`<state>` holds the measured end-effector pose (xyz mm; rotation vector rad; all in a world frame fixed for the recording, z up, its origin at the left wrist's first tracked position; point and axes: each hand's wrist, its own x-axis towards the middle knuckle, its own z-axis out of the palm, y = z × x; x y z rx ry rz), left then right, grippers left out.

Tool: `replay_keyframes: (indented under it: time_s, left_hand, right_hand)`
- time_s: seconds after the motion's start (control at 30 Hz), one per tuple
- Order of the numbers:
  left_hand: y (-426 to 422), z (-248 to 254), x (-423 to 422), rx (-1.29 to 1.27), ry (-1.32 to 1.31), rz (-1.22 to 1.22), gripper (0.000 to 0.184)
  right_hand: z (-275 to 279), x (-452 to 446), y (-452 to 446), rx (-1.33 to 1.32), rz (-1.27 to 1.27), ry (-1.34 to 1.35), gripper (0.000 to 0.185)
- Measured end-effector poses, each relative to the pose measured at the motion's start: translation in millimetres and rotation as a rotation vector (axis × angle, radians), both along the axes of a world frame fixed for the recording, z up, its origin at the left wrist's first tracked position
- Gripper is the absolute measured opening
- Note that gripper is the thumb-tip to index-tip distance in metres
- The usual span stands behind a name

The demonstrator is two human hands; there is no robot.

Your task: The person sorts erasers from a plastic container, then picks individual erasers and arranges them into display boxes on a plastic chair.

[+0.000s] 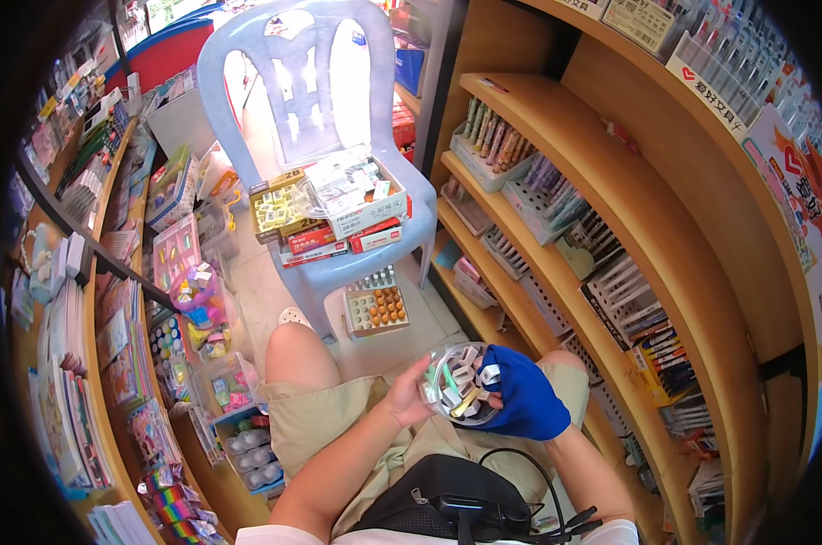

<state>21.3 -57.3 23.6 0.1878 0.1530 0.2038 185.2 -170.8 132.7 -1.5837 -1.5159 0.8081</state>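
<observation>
My left hand (410,398) is closed around the rim of a clear round plastic tub (434,406) on my lap. Small block erasers (462,374) in paper sleeves fill the tub, mostly white with a green one and a yellowish one among them. At the tub's right side my right hand (495,401) is closed on a blue cloth (531,395), which drapes over the hand and wrist. Only some fingertips show beside a white eraser (490,374) at the cloth's edge; whether they pinch it I cannot tell.
Facing me, a pale blue plastic chair (299,109) bears a box of yellow erasers (284,211), a white box (371,215) and red boxes (376,238). Below sits a tray of brown-topped items (388,306). Wooden shelves (556,263) with pens stand right; stocked shelves (125,354) stand left.
</observation>
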Motion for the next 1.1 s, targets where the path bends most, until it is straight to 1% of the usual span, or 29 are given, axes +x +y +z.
replay_keyframes:
  time_s: [0.03,0.13,0.2,0.23,0.3,0.37,0.43,0.5,0.57,0.6,0.67,0.7,0.77,0.83,0.9,0.93,1.0,1.1]
  left_hand:
    - [0,0,0,0.001,-0.006,0.002,0.060]
    - [0,-1,0,-0.011,0.006,0.008,0.059]
    - [0,-6,0,-0.039,0.054,0.013,0.059]
    - [0,-5,0,-0.043,0.072,0.021,0.058]
    - [-1,-3,-1,-0.052,0.108,0.039,0.057]
    - [1,-1,-3,-0.045,0.042,0.010,0.062]
    - [2,-2,-4,-0.063,-0.021,-0.009,0.064]
    - [3,-9,-3,-0.104,-0.083,-0.021,0.063]
    - [4,-24,0,-0.199,-0.301,-0.053,0.063]
    - [5,-19,1,-0.246,-0.410,-0.069,0.063]
    - [2,-8,0,-0.068,-0.125,-0.005,0.063]
    - [1,0,-1,0.020,0.017,0.026,0.063]
    - [1,-4,-1,0.006,0.056,0.027,0.063]
    - [1,-4,-2,-0.001,0.085,0.028,0.063]
    - [1,-2,-4,-0.003,0.104,0.028,0.063]
    - [1,-3,-4,-0.001,0.101,0.025,0.063]
    - [2,-7,-5,0.004,0.096,0.018,0.062]
    - [1,-14,-2,-0.059,0.085,0.030,0.062]
  right_hand:
    - [1,-1,3,0.057,-0.013,-0.097,0.034]
    - [-3,-8,9,0.193,-0.073,-0.233,0.032]
    - [-5,-8,9,0.087,-0.108,-0.072,0.031]
    - [-5,-6,9,-0.058,-0.119,0.108,0.031]
    - [-1,-7,10,-0.091,-0.084,0.115,0.029]
    - [12,-11,12,0.136,0.008,-0.229,0.027]
    - [26,-17,14,-0.194,-0.072,0.163,0.025]
    - [28,-18,15,-0.269,-0.057,0.194,0.024]
    - [21,-13,14,-0.107,0.039,-0.103,0.021]
    - [18,-10,13,-0.029,0.070,-0.235,0.019]
    - [5,-3,9,0.093,0.105,-0.429,0.012]
    - [-2,-3,8,0.194,0.093,-0.422,0.013]
    - [-13,-5,8,0.395,0.069,-0.405,0.016]
    - [-10,0,13,0.421,0.100,-0.438,0.016]
    - [-13,4,11,0.325,0.122,-0.283,0.016]
    - [-20,6,6,0.215,0.128,-0.113,0.016]
    - [-30,8,3,0.118,0.154,0.003,0.017]
    - [-31,6,3,0.114,0.174,-0.119,0.019]
